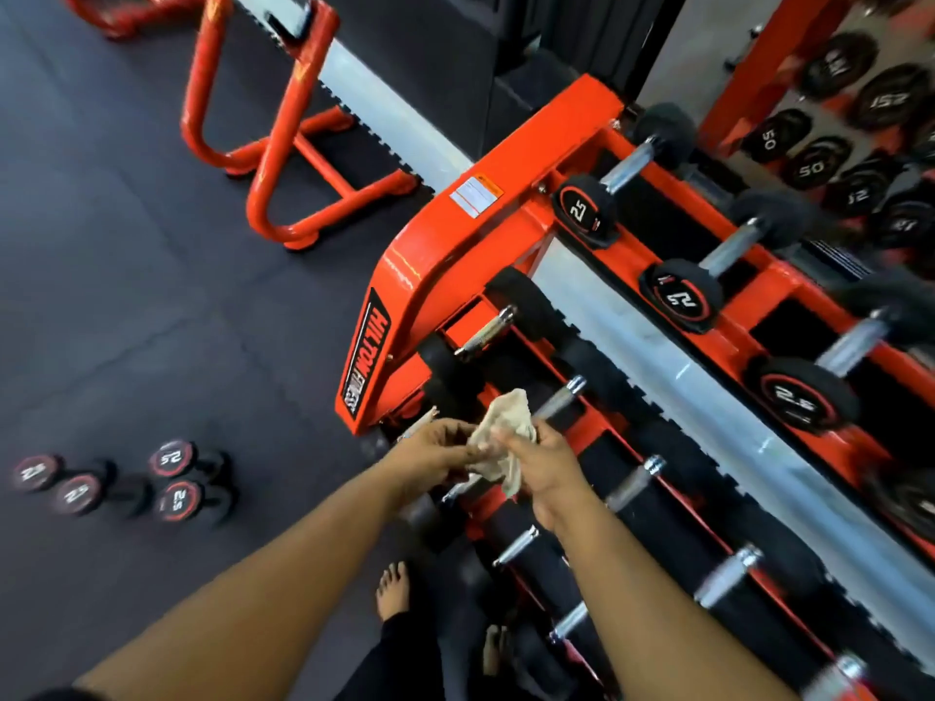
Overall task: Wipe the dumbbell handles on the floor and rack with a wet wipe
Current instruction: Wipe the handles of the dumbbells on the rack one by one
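Between your hands, just above the lower rack [506, 230] tier, both sets of fingers pinch the crumpled wet wipe [501, 442]: left hand [437, 450] at its near edge, right hand [539, 465] over its middle. Refold it to a cleaner face before wrapping the next chrome handle [559, 399] beyond. Mind the rack's orange frame edge; open floor [126, 296] lies left, where four floor dumbbells [126, 480] wait.

left hand [434, 455]: fingers curled, pinching the wipe [501, 442]
right hand [544, 468]: fingers curled round the same wipe
arms: both stretched forward, hands meeting
feet: bare
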`<state>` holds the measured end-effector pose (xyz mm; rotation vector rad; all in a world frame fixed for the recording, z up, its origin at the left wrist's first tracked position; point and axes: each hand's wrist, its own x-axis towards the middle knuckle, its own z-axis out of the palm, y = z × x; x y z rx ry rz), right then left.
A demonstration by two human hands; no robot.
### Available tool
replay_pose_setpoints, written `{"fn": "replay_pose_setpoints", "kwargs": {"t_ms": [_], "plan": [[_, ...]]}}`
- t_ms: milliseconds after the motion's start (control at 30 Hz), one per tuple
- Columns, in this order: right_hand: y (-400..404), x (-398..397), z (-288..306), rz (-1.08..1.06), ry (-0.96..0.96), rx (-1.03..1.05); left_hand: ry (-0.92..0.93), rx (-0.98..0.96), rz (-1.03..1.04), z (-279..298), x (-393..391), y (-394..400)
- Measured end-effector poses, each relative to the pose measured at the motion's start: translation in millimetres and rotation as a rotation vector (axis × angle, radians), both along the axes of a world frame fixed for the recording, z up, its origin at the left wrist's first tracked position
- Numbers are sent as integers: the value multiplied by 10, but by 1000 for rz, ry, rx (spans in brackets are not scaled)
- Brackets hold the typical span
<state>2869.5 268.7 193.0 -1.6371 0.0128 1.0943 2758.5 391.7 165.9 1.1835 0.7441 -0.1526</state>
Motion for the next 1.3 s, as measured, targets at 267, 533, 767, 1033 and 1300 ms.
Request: {"fn": "replay_pose_setpoints", "kwargs": {"t_ms": [267, 533, 767, 1033, 1300], "plan": [[-720, -467, 482, 197, -31, 93, 111, 295, 321, 913, -819, -620], [-1066, -780, 897, 505, -91, 255, 31, 310, 687, 1293, -1147, -1417], [-1162, -965, 997, 470, -284, 184, 20, 167, 453, 1418, -1522, -1724], [-1011, -1033, 1247, 454, -464, 244, 91, 438, 372, 1475, -1922, -1333], [-535, -1714, 1480, 399, -496, 342, -141, 164, 505, 1755, -2380, -938]]}}
